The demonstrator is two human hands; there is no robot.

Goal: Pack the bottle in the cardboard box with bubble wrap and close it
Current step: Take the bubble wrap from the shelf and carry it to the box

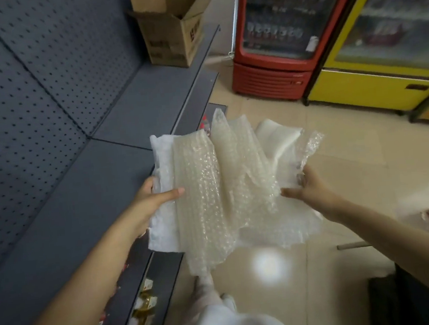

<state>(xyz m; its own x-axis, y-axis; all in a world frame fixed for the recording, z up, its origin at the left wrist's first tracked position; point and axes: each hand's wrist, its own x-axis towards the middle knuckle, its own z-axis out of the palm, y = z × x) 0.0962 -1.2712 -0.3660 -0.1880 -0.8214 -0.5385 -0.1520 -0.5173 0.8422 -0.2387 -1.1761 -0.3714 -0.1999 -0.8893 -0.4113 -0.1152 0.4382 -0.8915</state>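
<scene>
A crumpled sheet of clear bubble wrap (226, 187), with white foam sheets beneath it, is held in the air over the edge of the grey shelf (86, 189). My left hand (156, 196) grips its left edge, thumb on top. My right hand (306, 188) pinches its right edge. The open cardboard box (174, 36) stands upright at the far end of the shelf, flaps up, well beyond both hands. No bottle for packing shows in this view.
A grey pegboard wall (20, 88) backs the shelf. A red drinks cooler (280, 37) and a yellow cooler (384, 43) stand on the tiled floor (321, 269) ahead right. Packaged goods (143, 306) sit on a lower shelf. My white-trousered legs (221, 317) are below.
</scene>
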